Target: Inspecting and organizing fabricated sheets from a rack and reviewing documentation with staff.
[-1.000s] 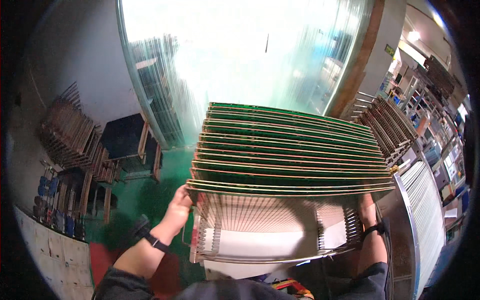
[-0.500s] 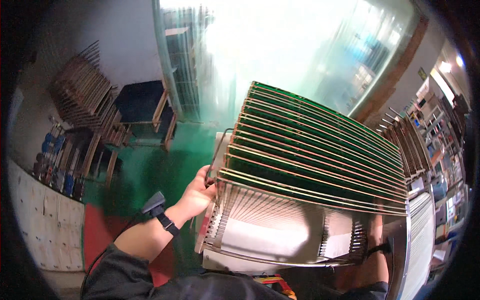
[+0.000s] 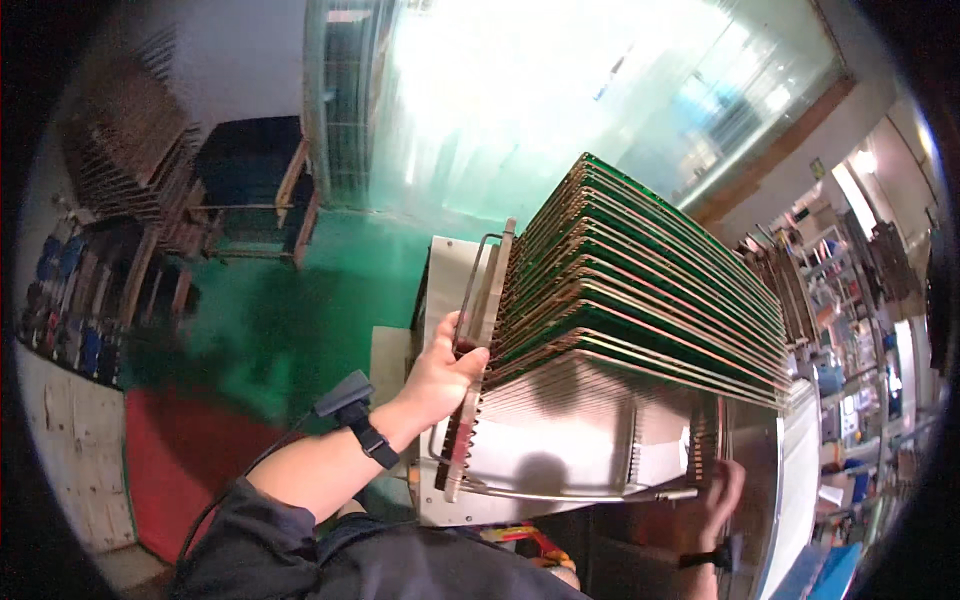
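Item: metal slotted rack (image 3: 560, 440), centre frame, filled with stacked green circuit boards (image 3: 640, 290) | Left hand (image 3: 440, 375): fingers curled round the rack's left handle bar | Right hand (image 3: 718, 495): lower right, at the rack's right end, grip apparently closed but blurred | Below: green floor (image 3: 300, 320).

Green floor (image 3: 300, 320) open leftward; shelving (image 3: 850, 330) crowds rack (image 3: 560, 440) rightward.
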A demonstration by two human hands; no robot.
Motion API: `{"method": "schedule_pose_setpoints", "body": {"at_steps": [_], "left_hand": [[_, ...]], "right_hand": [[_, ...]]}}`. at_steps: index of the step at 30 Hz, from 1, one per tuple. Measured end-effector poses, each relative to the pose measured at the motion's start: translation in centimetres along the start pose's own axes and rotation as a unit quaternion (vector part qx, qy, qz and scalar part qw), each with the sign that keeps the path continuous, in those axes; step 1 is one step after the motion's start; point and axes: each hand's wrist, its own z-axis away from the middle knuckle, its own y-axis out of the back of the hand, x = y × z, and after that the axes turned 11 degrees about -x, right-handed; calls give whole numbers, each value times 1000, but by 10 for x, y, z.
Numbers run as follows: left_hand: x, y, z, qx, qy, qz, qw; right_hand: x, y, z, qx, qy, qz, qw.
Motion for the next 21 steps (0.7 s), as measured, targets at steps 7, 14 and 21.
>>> {"method": "schedule_pose_setpoints", "body": {"at_steps": [7,14,21], "left_hand": [[-54,48,17,-97,-101,60,988],[-136,84,54,-102,-4,-46,994],[-153,62,36,-160,-144,-132,968]], "right_hand": [[-203,-119,-3,-278,-37,31,959],[-184,-129,-10,-346,-63,44,935],[-194,-130,-15,-407,-98,43,907]]}}
